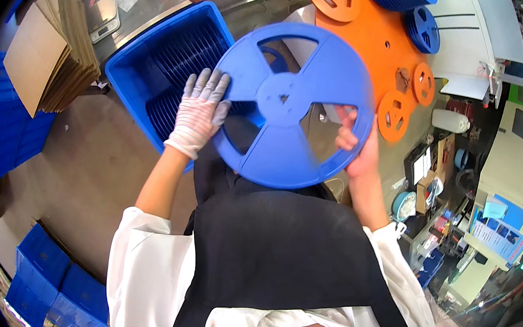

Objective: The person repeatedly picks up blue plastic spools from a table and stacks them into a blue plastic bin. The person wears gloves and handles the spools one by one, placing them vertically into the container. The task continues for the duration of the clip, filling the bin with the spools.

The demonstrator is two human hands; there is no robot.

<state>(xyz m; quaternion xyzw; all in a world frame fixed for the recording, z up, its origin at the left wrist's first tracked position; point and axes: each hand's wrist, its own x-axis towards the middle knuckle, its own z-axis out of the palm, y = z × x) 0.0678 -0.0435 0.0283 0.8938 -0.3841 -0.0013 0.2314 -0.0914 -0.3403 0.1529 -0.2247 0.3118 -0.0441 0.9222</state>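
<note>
A large blue reel disc (291, 97) with wide cut-out windows and a round hub is held up in front of my body. My bare right hand (360, 147) grips its right rim, fingers curled through a window. My left hand (200, 111), in a whitish glove with grey fingertips, is at the disc's left edge with its fingers stretched out. Whether it presses on the edge I cannot tell. Just behind the left hand is a blue bin (134, 72), in which many thin blue discs stand on edge in rows. The reel disc covers part of the bin's right side.
A stack of brown cardboard sheets (56, 54) and a small scale (105, 18) are at the left. An orange surface (365, 41) carries stacked blue reels (422, 29) and orange discs (393, 115). Blue crates (61, 282) stand lower left; a pale green machine (519, 160) is at the right.
</note>
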